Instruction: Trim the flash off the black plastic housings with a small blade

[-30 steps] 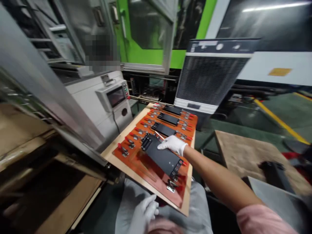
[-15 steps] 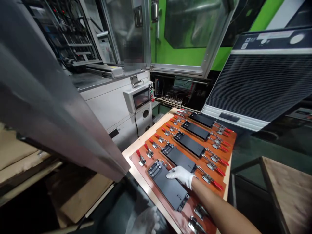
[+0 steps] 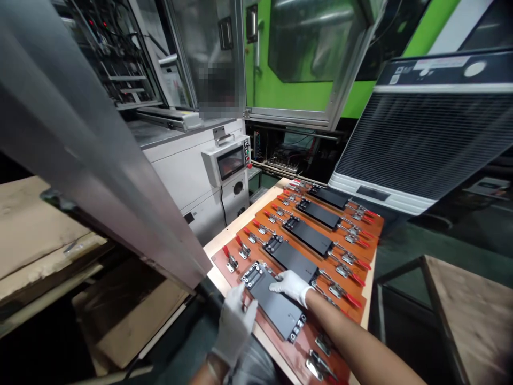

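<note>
The nearest dark rectangular plate [image 3: 276, 307] lies on the orange-brown fixture board [image 3: 276, 342], with screw bosses at both ends. My right hand [image 3: 292, 287], in a white glove, grips its far long edge, thumb on the top face and the other fingers partly hidden. At the plate's near left side is my gloved left hand [image 3: 235, 322], thumb and fingers curved and apart; whether the fingertips touch the plate I cannot tell. Two red-handled toggle clamps, one of them a swung-back clamp [image 3: 230, 260], stand beyond the plate's left end. Another toggle clamp [image 3: 316, 366] sits by its right end.
Several more dark plates [image 3: 308, 235] lie in rows behind, with toggle clamps at both ends. A grey metal post [image 3: 132, 176] slants across the left. A control panel [image 3: 230, 162] is on the white machine; a ribbed unit [image 3: 425, 139] stands behind right, a wooden-topped stand [image 3: 473, 321] at right.
My left hand has come up from the lower edge to the plate's near left side. My right hand stays on the plate. The view has shifted slightly.
</note>
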Tool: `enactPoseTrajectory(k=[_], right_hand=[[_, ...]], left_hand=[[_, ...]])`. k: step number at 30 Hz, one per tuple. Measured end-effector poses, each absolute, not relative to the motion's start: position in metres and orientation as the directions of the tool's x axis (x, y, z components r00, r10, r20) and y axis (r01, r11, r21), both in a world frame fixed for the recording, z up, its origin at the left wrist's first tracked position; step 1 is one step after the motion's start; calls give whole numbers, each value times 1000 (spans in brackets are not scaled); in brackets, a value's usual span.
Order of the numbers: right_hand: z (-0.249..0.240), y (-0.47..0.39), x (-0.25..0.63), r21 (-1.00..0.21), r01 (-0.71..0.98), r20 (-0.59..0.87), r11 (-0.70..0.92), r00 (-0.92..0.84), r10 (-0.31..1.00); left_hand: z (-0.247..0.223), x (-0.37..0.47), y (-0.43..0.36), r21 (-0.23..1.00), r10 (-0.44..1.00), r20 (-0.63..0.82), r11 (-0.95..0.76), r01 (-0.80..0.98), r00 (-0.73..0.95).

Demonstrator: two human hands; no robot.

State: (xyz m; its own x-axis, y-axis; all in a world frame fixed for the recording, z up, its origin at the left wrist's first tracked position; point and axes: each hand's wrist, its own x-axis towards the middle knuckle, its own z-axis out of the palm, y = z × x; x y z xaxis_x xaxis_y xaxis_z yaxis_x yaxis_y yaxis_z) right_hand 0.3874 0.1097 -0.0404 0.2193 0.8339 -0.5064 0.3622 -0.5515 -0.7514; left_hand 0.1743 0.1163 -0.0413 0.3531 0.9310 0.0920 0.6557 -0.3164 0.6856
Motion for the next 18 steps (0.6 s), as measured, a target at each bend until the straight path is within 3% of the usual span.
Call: enactPoseTrajectory(k=[2, 5, 7, 15, 18], right_hand=[[-42, 110, 387, -737, 384, -491, -557, 261, 831], [-39, 111, 383, -711, 427, -458, -558, 321, 829], [-29, 110, 381, -698, 459, -420, -549, 358, 834], [34, 2, 399, -620, 522, -232, -586, 591, 773], [22, -63, 403, -615, 407, -268, -675, 698, 664]], left_hand=[[-30, 193, 141, 582, 923, 102, -358, 730, 371], [-20, 213, 163, 372, 876, 5, -449, 813, 482], [-17, 219, 168, 299, 848, -33, -496, 815, 529], [-9, 222, 171, 222, 824, -92, -531, 818, 560], [-9, 224, 173, 237, 825, -112, -519, 821, 554]])
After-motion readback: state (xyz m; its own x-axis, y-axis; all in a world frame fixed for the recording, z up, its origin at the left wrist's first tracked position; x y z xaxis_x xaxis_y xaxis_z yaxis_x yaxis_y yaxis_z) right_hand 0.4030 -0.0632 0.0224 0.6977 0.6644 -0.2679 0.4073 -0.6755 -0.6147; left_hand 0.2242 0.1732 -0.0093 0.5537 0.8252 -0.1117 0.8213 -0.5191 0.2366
